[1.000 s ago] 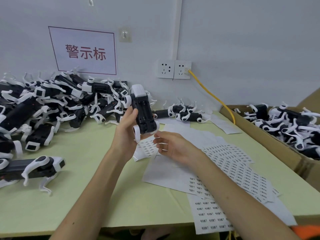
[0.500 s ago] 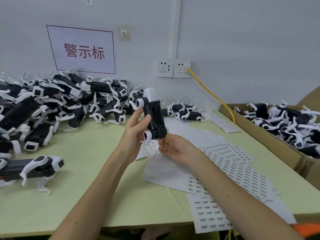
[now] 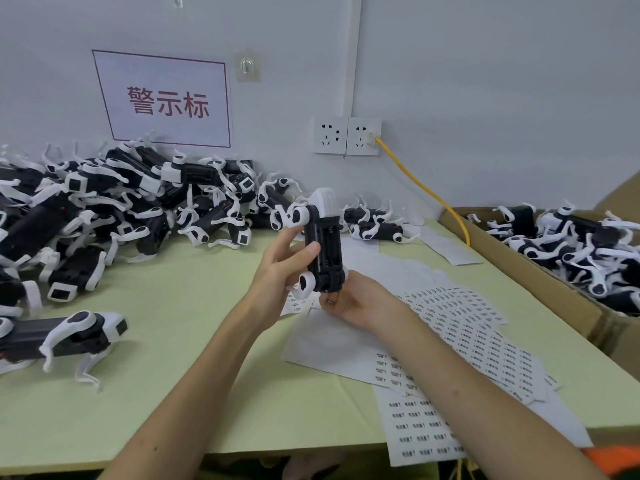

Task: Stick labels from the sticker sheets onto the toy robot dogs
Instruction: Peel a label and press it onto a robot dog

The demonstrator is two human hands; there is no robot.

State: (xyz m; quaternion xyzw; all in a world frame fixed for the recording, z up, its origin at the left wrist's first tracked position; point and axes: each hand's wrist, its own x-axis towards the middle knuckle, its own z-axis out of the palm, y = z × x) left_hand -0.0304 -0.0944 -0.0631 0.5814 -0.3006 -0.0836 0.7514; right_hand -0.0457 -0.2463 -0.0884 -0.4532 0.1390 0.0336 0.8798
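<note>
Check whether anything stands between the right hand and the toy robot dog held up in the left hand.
Nothing visible does. The left hand grips the toy robot dog by one side, underside towards the camera; the right hand holds its lower end, with no sheet or other toy between them.

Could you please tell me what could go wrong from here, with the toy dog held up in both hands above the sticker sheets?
1. The toy dog is upright, gripped by the left hand along one side, with the right hand at its lower end. It might slip and drop onto the sticker sheets.
2. The sheets overlap loosely and one overhangs the front edge of the table, so a forearm could drag them off.
</note>
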